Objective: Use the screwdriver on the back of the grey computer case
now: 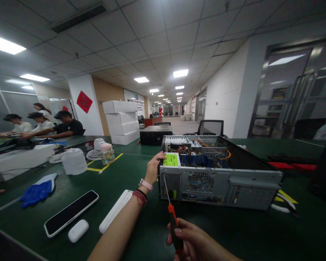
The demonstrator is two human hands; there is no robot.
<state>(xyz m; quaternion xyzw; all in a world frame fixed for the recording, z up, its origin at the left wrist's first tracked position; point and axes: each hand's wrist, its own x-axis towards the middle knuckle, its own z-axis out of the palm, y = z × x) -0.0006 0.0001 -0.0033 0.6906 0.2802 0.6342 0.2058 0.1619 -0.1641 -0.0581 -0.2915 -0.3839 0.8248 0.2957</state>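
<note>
An opened desktop computer case lies on its side on the green table, its rear panel facing me. My left hand grips its near left corner, beside a power supply with a bright green label. In my right hand is a screwdriver with a dark and orange handle, fingers wrapped round it. Its long shaft slants up to the perforated rear grille of the power supply; whether the tip sits in a screw I cannot tell. Cables and boards show inside the case.
Left of my arm lie a phone, a white earbud case, a long white box and a blue glove. Farther back stand white fans, a bottle and stacked white boxes. Several people sit at the far left.
</note>
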